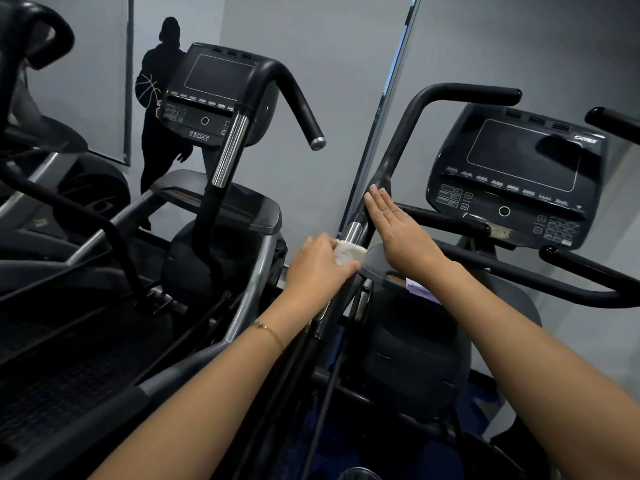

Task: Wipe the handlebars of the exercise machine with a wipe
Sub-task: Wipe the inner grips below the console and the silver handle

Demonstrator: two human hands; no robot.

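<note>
Handlebar [398,147]: black, curved, rising left of the near machine's console [519,174], with a chrome sleeve [351,232] partway up its stem
Wipe [348,252]: white, bunched, pressed to the stem just below the sleeve
Left hand [318,265]: fingers curled round the wipe, clasping it against the bar; thin bracelet [268,330] on the wrist
Right hand [398,226]: flat, fingers straight and together, laid along the stem above the sleeve, grasping nothing
Second console [214,91]: on the neighbouring machine, to the left
</note>
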